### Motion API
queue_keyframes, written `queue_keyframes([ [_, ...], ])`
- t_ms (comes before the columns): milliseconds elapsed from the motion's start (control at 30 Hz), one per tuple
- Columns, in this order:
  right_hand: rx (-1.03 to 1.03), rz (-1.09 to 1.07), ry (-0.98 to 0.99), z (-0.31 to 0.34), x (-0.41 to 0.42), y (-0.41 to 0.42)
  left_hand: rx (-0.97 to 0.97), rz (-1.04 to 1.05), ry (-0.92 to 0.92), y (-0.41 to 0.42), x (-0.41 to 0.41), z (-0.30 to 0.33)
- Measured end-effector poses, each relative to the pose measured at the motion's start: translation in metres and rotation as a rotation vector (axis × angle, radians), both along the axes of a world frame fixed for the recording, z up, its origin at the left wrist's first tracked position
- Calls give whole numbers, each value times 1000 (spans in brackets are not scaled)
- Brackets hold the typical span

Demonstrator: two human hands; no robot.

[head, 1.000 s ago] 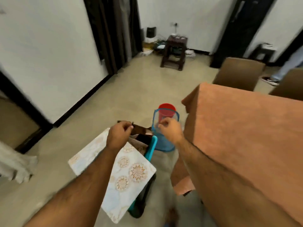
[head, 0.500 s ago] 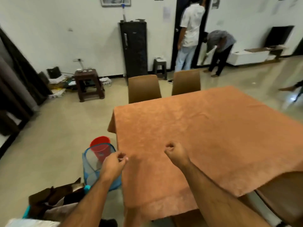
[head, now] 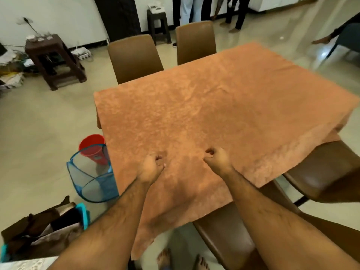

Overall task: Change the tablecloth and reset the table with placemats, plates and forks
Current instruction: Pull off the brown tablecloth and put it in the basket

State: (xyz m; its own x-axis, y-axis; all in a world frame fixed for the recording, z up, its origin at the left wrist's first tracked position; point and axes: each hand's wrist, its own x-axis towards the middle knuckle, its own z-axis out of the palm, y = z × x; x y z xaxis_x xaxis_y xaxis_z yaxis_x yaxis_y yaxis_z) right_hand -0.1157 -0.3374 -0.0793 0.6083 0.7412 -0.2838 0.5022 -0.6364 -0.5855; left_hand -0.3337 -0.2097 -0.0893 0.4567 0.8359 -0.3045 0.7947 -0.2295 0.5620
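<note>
An orange tablecloth (head: 214, 106) covers the whole dining table and hangs over its near edge. My left hand (head: 152, 168) and my right hand (head: 218, 161) are side by side over the near part of the cloth. Both have their fingers curled into fists. Nothing shows inside either fist, and I cannot tell whether the knuckles touch the cloth. At the bottom left, a white patterned cloth (head: 23, 265) shows only as an edge. No plates or forks are in view.
A blue mesh basket (head: 91, 178) and a red bucket (head: 91, 147) stand on the floor left of the table. An open brown bag (head: 39, 234) sits nearer me. Brown chairs stand at the far side (head: 134, 59), the right (head: 327, 172) and right below me (head: 224, 234). People stand by the far wall.
My view has swung from the bag and basket on the floor to the table. Both hands have left the bag and moved over the orange cloth, fingers curled.
</note>
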Motion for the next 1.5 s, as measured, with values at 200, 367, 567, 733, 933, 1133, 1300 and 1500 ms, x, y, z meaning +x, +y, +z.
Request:
queue_keyframes([
  [200,-58,-2,14,-24,-18,25,50,-60,154,21,-17,-23],
  [367,-121,18,-4,-42,-35,36,58,-124,285,39,-45,-54],
  [567,-140,28,-19,-54,-48,46,138,-182,269,47,-43,-71],
  [733,-160,66,-56,-55,-63,50,201,-190,232,53,-34,-64],
  [933,-147,31,-44,-47,-81,51,161,-158,198,48,-25,-52],
  [1133,-146,79,45,-41,-101,66,89,-160,160,47,-13,-38],
  [1300,-85,77,-14,-38,-107,79,3,-151,9,40,-7,-28],
  [1500,67,24,-60,-12,-93,99,-88,-220,-184,42,-4,-20],
])
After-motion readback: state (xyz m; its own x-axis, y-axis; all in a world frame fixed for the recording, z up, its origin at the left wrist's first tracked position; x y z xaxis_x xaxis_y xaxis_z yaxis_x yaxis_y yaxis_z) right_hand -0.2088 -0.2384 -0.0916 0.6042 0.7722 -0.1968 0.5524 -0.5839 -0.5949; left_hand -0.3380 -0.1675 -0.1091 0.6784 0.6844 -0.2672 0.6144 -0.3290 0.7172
